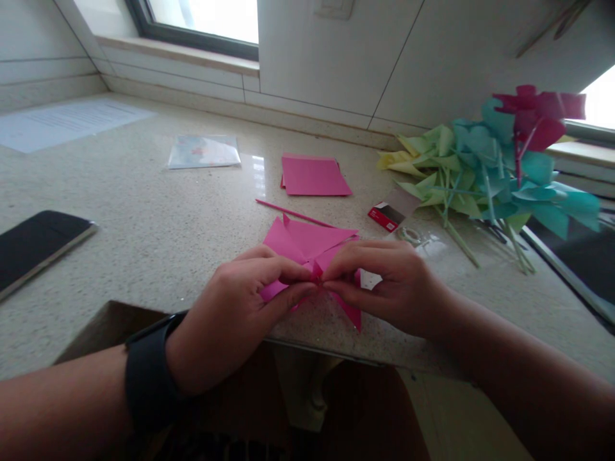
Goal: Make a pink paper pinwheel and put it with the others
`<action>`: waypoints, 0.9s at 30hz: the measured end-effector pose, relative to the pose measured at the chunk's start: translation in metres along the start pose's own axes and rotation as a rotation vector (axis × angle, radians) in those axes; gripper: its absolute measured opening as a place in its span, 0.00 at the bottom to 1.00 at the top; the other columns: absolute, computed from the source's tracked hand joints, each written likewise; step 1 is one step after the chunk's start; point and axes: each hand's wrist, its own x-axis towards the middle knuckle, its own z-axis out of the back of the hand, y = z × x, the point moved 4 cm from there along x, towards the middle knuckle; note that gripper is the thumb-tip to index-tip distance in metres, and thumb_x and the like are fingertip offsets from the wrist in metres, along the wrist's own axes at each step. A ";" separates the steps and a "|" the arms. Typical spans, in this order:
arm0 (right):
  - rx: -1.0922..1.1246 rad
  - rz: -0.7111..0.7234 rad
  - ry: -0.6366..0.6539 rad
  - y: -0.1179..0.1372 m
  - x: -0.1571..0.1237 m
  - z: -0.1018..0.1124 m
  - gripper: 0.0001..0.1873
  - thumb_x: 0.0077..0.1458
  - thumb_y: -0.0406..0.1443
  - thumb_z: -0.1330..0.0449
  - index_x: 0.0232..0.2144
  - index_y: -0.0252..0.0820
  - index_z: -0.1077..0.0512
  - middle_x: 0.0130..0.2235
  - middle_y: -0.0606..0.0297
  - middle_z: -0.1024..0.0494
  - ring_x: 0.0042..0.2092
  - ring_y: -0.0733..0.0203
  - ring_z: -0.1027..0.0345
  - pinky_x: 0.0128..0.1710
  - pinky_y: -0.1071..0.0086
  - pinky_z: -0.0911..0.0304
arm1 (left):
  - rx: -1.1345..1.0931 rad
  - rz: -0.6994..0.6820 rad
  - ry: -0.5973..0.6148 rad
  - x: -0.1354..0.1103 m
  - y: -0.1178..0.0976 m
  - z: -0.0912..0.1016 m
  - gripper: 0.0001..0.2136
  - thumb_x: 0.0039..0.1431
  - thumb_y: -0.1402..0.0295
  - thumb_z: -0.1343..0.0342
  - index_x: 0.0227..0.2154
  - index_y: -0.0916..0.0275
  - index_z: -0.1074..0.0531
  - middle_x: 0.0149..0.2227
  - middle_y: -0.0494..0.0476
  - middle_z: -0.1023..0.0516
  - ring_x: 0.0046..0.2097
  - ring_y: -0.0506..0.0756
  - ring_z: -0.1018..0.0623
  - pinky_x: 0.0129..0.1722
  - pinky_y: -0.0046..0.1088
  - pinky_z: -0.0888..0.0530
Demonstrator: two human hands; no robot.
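Observation:
A pink paper pinwheel (pixel 307 246) lies at the front edge of the stone counter (pixel 158 224). My left hand (pixel 240 307) and my right hand (pixel 384 282) both pinch its middle, fingertips meeting at the centre folds. A black watch sits on my left wrist. A thin pink stick (pixel 293 213) lies just behind the pinwheel. Further back rests a stack of pink paper sheets (pixel 313 175).
A heap of finished yellow, green, teal and pink pinwheels (pixel 490 169) lies at the right. A small red box (pixel 384 216) sits near them. A dark phone (pixel 38 246) lies at the left, a plastic sleeve (pixel 204 152) and a white sheet (pixel 67 121) behind.

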 end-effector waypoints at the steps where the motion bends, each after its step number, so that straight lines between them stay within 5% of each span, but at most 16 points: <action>1: 0.003 -0.008 0.002 0.000 0.000 0.000 0.01 0.60 0.34 0.37 0.35 0.42 0.25 0.31 0.67 0.22 0.30 0.66 0.30 0.30 0.72 0.34 | 0.007 -0.002 0.001 0.000 0.000 0.000 0.04 0.61 0.66 0.38 0.37 0.56 0.19 0.36 0.52 0.20 0.38 0.53 0.22 0.41 0.30 0.25; 11: -0.004 -0.093 -0.029 -0.001 0.001 -0.001 0.05 0.57 0.34 0.35 0.36 0.40 0.26 0.29 0.68 0.24 0.28 0.68 0.31 0.28 0.74 0.35 | 0.041 -0.040 -0.007 -0.002 -0.003 -0.002 0.03 0.61 0.68 0.38 0.36 0.57 0.20 0.36 0.52 0.21 0.38 0.53 0.22 0.41 0.30 0.25; 19: 0.006 -0.031 0.041 0.003 0.001 -0.003 0.03 0.59 0.33 0.37 0.32 0.41 0.27 0.27 0.70 0.26 0.27 0.69 0.34 0.27 0.74 0.38 | 0.080 -0.067 0.010 -0.002 -0.004 -0.003 0.04 0.61 0.69 0.40 0.37 0.57 0.21 0.35 0.53 0.21 0.39 0.54 0.23 0.41 0.31 0.26; 22: -0.042 -0.047 0.029 0.002 0.000 0.008 0.03 0.59 0.35 0.37 0.33 0.42 0.26 0.28 0.69 0.25 0.28 0.68 0.33 0.29 0.73 0.37 | 0.096 -0.064 0.028 -0.002 -0.004 -0.003 0.04 0.62 0.69 0.41 0.36 0.57 0.21 0.36 0.53 0.22 0.39 0.54 0.23 0.41 0.31 0.26; 27: -0.367 -0.283 -0.143 -0.021 -0.009 0.048 0.08 0.61 0.38 0.41 0.30 0.43 0.26 0.26 0.68 0.27 0.27 0.65 0.35 0.27 0.69 0.42 | 0.108 -0.029 0.024 -0.002 -0.003 -0.004 0.03 0.62 0.67 0.40 0.33 0.57 0.23 0.35 0.51 0.23 0.37 0.52 0.24 0.39 0.29 0.28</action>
